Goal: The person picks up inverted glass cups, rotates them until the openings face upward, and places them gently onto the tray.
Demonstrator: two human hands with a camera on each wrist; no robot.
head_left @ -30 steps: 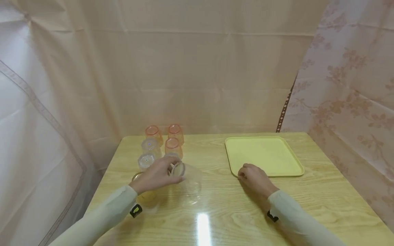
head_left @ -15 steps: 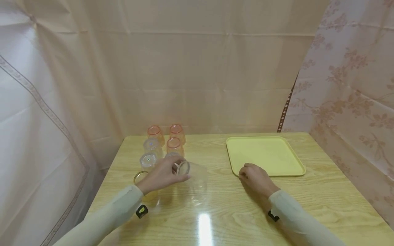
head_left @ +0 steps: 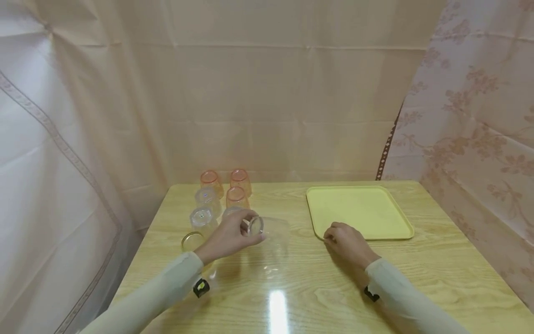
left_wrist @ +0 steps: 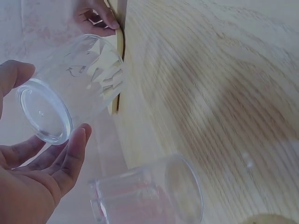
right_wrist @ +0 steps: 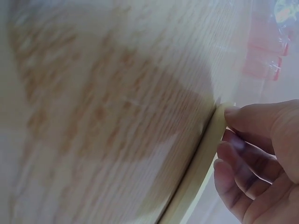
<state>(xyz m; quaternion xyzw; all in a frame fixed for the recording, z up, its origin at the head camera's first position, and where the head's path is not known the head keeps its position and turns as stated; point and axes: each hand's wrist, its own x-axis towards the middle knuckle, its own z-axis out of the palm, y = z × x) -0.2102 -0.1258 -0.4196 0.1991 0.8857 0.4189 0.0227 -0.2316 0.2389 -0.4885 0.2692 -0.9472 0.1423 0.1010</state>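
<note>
My left hand (head_left: 229, 235) grips a clear drinking glass (head_left: 274, 234) around its base, above the table. In the left wrist view, thumb and fingers lie about the glass's thick round base (left_wrist: 44, 112), and its mouth points away from the palm. To the right, my right hand (head_left: 349, 243) pinches the near left corner of a yellow tray (head_left: 363, 211) lying on the table. The right wrist view has the thumb on the tray rim (right_wrist: 201, 170) and the other fingers curled beside it.
Behind the left hand stand upside-down glasses: three pinkish-orange ones (head_left: 237, 197) at the back, then clear ones (head_left: 202, 218). A yellowish glass (head_left: 192, 240) is partly hidden by the left forearm. The wooden table (head_left: 325, 297) ends at cloth hangings (head_left: 275, 116).
The left hand has moved to the right with the clear glass, away from the grouped glasses. My right hand stays at the tray corner, and the tray has not visibly moved.
</note>
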